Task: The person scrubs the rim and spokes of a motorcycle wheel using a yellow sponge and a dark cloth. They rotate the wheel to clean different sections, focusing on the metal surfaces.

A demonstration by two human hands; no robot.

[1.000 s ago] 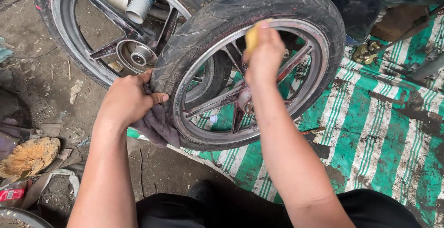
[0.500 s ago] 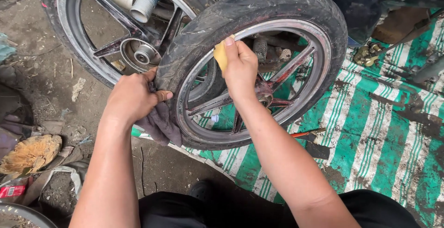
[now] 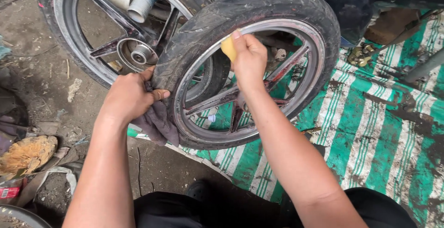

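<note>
L hand (image 3: 129, 96) grips a dark grey rag (image 3: 159, 124) against the upright black rubber motorbike tyre w/ silver spoked rim (image 3: 259, 10), standing on green-white striped tarp (image 3: 370, 131). R hand (image 3: 249, 59), fingers closed round a small yellow sponge (image 3: 228, 47), presses it to the rim's upper left inner edge.

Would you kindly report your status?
Left hand grips tyre through dark rag. Right hand presses yellow sponge on rim. Nothing obstructing.

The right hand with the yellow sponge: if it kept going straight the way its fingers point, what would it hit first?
The right hand points up and away, its yellow sponge already against the silver rim of the near wheel. Going on, it would most likely meet the black tyre just above, though depth is hard to judge.
</note>
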